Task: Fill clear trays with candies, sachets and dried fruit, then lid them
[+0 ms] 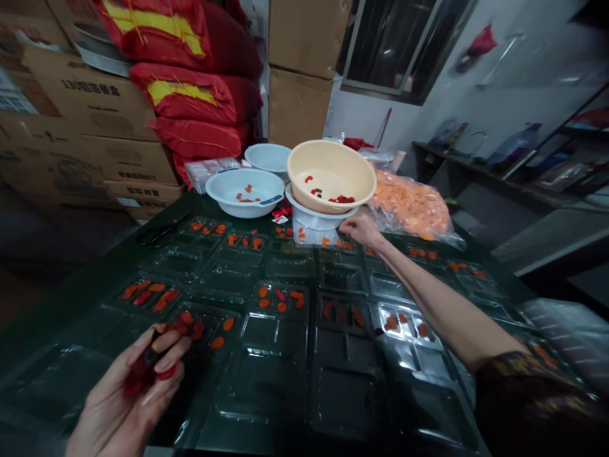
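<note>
**Left hand (126, 397) gripped red pieces (143, 365)**

Its fingers curled closed near the near-left edge of the tabletop (71, 298). The right hand (361, 228), loosely open, lay near the far edge beside a white bowl (314, 219). A cardboard carton (90, 95) read "130" before Chinese characters.

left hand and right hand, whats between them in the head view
In the head view, clear plastic compartment trays lie between the left hand and the right hand, with orange and red pieces in some compartments.

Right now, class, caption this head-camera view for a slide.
Left hand holds red pieces over clear plastic trays; right hand rests beside stacked bowls.
</note>
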{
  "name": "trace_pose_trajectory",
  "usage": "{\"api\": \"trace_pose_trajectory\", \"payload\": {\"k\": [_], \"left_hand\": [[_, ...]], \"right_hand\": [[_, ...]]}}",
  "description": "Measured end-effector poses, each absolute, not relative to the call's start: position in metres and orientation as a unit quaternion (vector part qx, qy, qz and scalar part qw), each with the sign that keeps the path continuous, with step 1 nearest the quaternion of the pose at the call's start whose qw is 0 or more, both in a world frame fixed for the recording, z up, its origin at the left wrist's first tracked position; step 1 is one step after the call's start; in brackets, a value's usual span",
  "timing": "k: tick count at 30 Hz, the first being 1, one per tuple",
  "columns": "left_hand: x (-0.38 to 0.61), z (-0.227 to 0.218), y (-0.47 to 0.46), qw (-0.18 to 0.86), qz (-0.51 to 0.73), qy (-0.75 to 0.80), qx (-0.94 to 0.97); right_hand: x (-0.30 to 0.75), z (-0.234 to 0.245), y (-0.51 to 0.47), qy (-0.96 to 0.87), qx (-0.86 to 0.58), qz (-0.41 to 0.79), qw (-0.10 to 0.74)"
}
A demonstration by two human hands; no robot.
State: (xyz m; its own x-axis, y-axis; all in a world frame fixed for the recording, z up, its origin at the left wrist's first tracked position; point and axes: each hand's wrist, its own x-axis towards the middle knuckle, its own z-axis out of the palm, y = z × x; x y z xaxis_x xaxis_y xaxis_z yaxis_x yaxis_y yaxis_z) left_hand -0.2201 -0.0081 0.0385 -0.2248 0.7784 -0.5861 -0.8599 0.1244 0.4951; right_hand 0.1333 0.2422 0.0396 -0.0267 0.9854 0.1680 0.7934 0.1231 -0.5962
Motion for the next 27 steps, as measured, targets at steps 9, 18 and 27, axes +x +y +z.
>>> {"api": "trace_pose_trajectory", "payload": {"k": [9,18,27], "left_hand": [[-0.193,0.051,-0.013,0.612,0.674,0.411,0.046],[-0.182,0.056,-0.021,0.648,0.680,0.334,0.081],[-0.167,0.055,-0.028,0.659,0.660,0.350,0.093]], "right_hand": [[0.132,0.014,0.242,-0.546,-0.706,0.313,0.325],[0.138,0.045,0.141,-0.349,-0.599,0.612,0.381],[0.147,0.039,0.071,-0.493,-0.584,0.521,0.378]]}}
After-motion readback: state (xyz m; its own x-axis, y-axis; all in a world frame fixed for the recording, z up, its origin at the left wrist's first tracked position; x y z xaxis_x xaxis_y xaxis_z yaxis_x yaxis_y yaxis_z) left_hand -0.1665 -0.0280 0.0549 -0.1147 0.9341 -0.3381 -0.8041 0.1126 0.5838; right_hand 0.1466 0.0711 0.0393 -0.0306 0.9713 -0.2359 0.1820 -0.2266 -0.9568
